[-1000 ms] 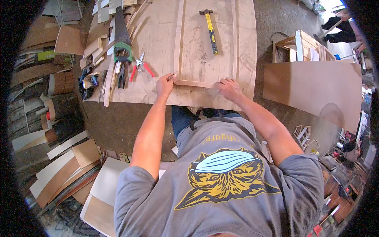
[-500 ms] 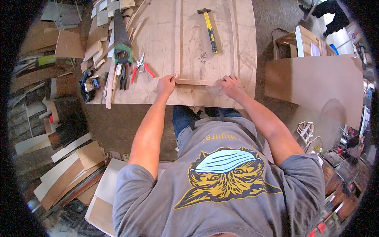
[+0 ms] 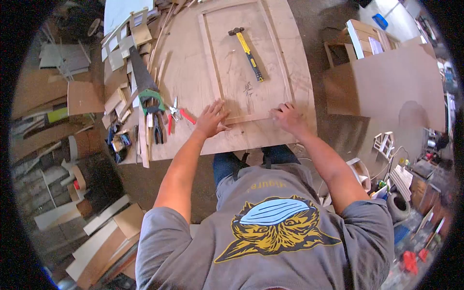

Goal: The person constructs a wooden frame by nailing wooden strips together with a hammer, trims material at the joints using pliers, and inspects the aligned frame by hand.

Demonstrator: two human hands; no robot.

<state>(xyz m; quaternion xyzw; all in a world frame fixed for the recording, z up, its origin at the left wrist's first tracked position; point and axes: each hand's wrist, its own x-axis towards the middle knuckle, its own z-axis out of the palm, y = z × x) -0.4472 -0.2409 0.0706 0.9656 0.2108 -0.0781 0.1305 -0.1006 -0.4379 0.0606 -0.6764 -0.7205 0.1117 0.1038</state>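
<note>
A rectangular frame of thin wooden strips (image 3: 211,57) lies on the plywood worktable (image 3: 183,147). At its near left corner is my left hand (image 3: 211,120), fingers spread over the strip. My right hand (image 3: 288,117) rests on the near right corner, its fingers bent together around the strip's end. The near strip (image 3: 249,118) runs between both hands. Inside the frame lies a hammer (image 3: 249,54) with a yellow and black handle.
Left of the frame are a green-handled saw (image 3: 144,77), red-handled snips (image 3: 180,115), black pliers (image 3: 157,129) and wood offcuts (image 3: 116,101). A large brown board (image 3: 386,87) stands to the right.
My left hand has opened from a pinch and spread over the corner. The view has shifted, so the frame's far end now shows. My right hand stays at its corner.
</note>
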